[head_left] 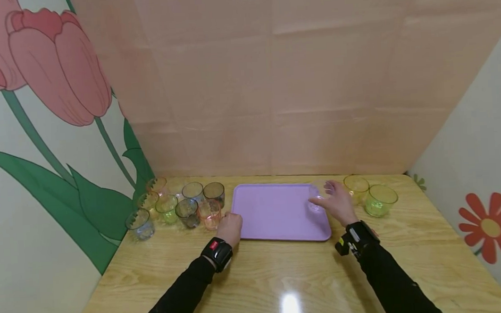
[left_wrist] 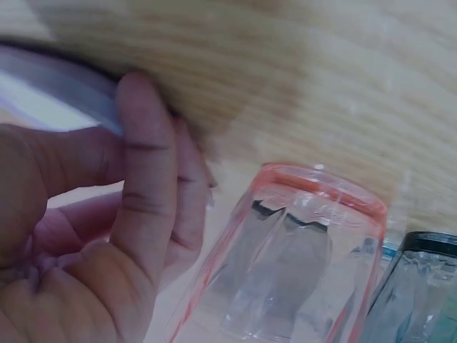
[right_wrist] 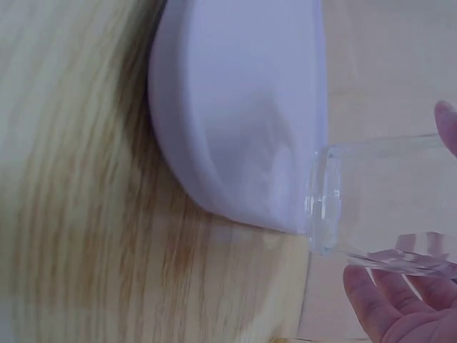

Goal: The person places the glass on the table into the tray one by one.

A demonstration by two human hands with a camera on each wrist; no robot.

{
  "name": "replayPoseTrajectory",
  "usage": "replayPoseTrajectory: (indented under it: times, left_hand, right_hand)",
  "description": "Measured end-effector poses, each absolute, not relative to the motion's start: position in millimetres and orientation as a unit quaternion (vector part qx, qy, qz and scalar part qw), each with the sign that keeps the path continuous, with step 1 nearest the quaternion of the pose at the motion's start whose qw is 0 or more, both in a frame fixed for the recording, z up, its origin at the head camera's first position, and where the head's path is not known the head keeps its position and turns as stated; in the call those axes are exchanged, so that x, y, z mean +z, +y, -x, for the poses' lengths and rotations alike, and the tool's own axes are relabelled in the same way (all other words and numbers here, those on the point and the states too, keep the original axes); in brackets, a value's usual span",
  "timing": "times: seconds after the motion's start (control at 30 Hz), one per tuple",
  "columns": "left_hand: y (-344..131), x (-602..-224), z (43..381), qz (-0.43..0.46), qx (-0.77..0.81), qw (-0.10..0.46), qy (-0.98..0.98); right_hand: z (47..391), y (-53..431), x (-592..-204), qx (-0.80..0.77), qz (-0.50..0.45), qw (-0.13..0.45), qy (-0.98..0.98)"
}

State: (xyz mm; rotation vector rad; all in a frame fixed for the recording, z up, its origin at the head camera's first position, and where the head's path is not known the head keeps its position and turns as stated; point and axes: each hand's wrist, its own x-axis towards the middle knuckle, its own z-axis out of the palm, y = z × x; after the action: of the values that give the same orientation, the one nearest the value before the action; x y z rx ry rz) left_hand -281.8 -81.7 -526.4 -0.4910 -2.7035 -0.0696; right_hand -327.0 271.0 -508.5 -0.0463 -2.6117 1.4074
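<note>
In the head view a lilac tray (head_left: 279, 211) lies on the table. At its left edge is my left hand (head_left: 229, 227); in the left wrist view this hand (left_wrist: 114, 207) pinches the tray's rim (left_wrist: 64, 86) between thumb and fingers. Over the tray's right end is a clear glass (head_left: 315, 205). My right hand (head_left: 338, 203) holds it, thumb and fingers on opposite sides, as the right wrist view shows with the glass (right_wrist: 385, 200) upright beside the tray's corner (right_wrist: 243, 193). Whether its base touches the tray, I cannot tell.
Left of the tray stand several tinted glasses, including a pink glass (head_left: 210, 215) close to my left hand, a green one (head_left: 167, 209) and a blue one (head_left: 140, 224). A yellow glass (head_left: 356, 189) and a green glass (head_left: 380, 200) stand to the right. Walls border the table.
</note>
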Motion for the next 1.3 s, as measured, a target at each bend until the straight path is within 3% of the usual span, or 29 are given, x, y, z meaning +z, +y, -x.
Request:
replayPoseTrajectory:
  times: [0.47, 1.3]
  left_hand:
    - [-84, -529, 286, 0.176, -0.042, 0.169, -0.969]
    - [-80, -520, 277, 0.169, -0.038, 0.184, -0.968]
  right_hand:
    - [349, 253, -516, 0.437, 0.011, 0.085, -0.895]
    - [368, 252, -515, 0.440, 0.038, 0.053, -0.896]
